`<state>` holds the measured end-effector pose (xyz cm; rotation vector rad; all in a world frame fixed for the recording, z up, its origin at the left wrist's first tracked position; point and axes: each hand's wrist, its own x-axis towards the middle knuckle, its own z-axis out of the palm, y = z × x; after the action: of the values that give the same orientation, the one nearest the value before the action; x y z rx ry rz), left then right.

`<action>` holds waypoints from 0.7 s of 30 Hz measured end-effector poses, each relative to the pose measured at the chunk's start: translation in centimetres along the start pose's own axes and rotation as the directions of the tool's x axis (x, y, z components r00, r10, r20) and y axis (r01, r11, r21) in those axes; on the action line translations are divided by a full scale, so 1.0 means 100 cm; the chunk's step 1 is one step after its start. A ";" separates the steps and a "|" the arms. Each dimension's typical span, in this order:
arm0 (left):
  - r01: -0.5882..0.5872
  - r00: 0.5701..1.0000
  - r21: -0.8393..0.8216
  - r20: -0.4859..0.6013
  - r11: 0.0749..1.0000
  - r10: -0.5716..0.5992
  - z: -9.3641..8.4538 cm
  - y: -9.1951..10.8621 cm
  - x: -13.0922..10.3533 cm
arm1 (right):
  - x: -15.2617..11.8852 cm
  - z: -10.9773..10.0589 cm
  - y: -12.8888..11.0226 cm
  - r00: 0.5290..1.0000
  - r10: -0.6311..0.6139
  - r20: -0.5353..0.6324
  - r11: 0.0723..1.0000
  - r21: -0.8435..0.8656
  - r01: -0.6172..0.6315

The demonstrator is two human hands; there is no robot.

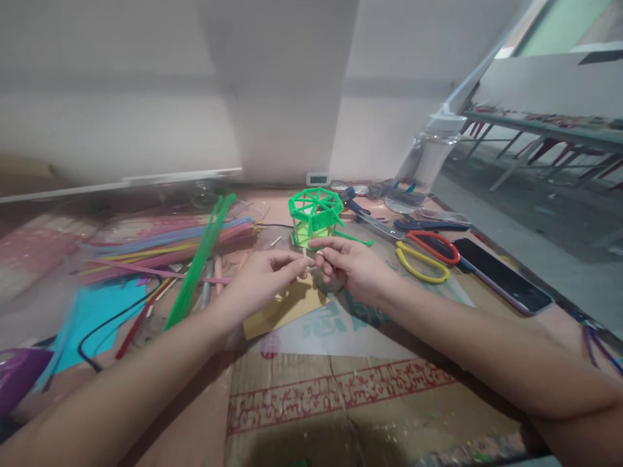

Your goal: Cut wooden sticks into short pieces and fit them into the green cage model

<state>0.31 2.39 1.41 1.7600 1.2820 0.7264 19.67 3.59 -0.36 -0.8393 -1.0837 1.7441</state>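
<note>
Side by side over the middle of the table, my two hands are pinched closed. Between the thumb and fingers of my left hand (272,275) a small pale stick (305,253) points upward. My right hand (354,266) pinches close beside it; a tiny pale bit shows at its fingertips, too small to name. Just behind my hands stands a small model (316,211) with a green spoked eight-sided top on thin posts. Under my hands lies a yellow-tan card (272,318) on a white sheet (370,340) with blue-green print.
Green strips (197,266) and a bundle of coloured strips (160,250) lie left, near blue paper (109,318) and a purple tool (22,376). To the right are scissors (423,275) with red and yellow handles, a phone (503,275) and a clear bottle (421,168).
</note>
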 end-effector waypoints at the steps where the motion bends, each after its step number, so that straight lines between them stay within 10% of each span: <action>1: -0.002 1.000 -0.004 -0.019 1.000 0.002 0.001 0.000 0.000 | -0.001 0.001 -0.001 1.000 -0.015 -0.006 1.000 -0.016 0.015; 16: -0.120 0.992 -0.075 -0.053 0.990 0.116 0.009 0.009 -0.006 | -0.006 0.010 0.010 0.989 -0.052 0.139 0.958 -0.273 0.089; 21: -0.057 0.995 -0.073 -0.088 0.996 0.051 0.003 0.007 -0.004 | -0.009 0.002 -0.006 0.963 -0.249 0.102 0.783 -0.564 0.262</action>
<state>0.77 1.84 1.86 1.7245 1.2513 0.8782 20.03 2.85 0.35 -0.9738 -1.7001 1.2004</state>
